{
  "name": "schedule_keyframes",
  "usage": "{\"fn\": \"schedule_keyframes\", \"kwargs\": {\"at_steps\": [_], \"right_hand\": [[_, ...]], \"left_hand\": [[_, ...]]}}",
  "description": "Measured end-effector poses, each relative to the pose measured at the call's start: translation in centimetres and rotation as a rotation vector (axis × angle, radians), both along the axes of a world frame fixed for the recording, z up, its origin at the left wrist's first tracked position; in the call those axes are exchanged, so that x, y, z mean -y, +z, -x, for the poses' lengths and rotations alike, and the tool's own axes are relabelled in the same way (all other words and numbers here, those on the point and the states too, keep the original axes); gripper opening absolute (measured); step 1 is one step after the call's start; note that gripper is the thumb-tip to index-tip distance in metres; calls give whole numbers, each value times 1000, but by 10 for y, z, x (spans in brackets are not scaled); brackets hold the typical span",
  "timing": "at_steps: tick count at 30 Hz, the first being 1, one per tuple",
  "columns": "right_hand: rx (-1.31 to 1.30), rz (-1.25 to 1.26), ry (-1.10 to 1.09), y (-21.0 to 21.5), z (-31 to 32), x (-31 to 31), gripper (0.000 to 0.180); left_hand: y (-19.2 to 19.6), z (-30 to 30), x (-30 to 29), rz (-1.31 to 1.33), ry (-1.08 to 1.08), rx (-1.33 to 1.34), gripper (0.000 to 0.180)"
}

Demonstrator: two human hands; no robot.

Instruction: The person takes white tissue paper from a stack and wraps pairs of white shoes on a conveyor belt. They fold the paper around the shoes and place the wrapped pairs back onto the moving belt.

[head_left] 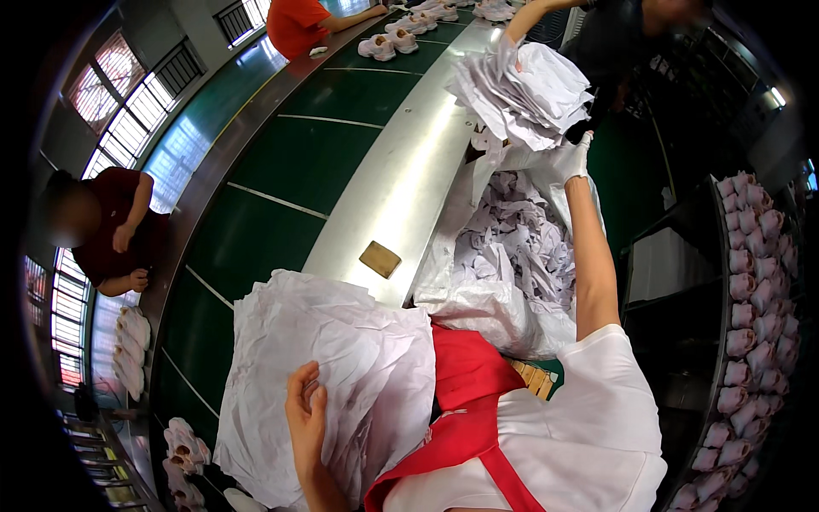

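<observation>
A thick stack of creased white paper sheets (pixel 341 341) lies in front of me at the near end of the bench. My left hand (pixel 307 410) rests over it, fingers loosely bent and apart, holding nothing. Stretched far forward, my right hand (pixel 575 160), in a white glove, grips the upper rim of a large white sack (pixel 478 303). Crumpled paper (pixel 516 243) fills the sack. Just beyond my right hand, a co-worker's hand (pixel 518 55) is on another bundle of white paper sheets (pixel 533 98) above the sack.
A metal bench strip (pixel 392 179) carries a small brass-coloured block (pixel 380 259). Left of it runs a green conveyor belt (pixel 281 162) with pale shoes (pixel 388 44) at its far end. Two people stand across the belt. A rack of shoes (pixel 755 299) is at the right.
</observation>
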State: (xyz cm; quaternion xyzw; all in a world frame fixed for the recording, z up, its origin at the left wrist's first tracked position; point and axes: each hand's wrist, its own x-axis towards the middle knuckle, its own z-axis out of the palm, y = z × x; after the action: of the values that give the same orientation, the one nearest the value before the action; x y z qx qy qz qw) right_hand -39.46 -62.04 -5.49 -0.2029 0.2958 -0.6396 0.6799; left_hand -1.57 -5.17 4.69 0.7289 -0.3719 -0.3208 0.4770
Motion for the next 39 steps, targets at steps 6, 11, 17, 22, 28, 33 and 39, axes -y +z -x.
{"fn": "schedule_keyframes", "kwargs": {"at_steps": [6,11,17,22,28,33,39], "right_hand": [[-427,-73,-187,18,21,-22,63],[-708,12,-221,42,42,-87,48],[-51,83,86,82,33,-159,74],[-646,28,-33,22,36,-125,35],[-260,-82,-108,-15,39,-116,22],[-148,-75,-105,40,-1,-177,19],[-525,-52,-155,56,-5,-242,21]], "left_hand": [[29,14,2,-71,-120,122,41],[56,23,6,-124,-234,228,45],[79,30,50,-62,-407,336,44],[76,46,80,-13,-535,375,45],[62,54,127,36,-630,206,50],[56,39,167,142,-502,-43,51],[17,2,214,184,-326,-389,70]]}}
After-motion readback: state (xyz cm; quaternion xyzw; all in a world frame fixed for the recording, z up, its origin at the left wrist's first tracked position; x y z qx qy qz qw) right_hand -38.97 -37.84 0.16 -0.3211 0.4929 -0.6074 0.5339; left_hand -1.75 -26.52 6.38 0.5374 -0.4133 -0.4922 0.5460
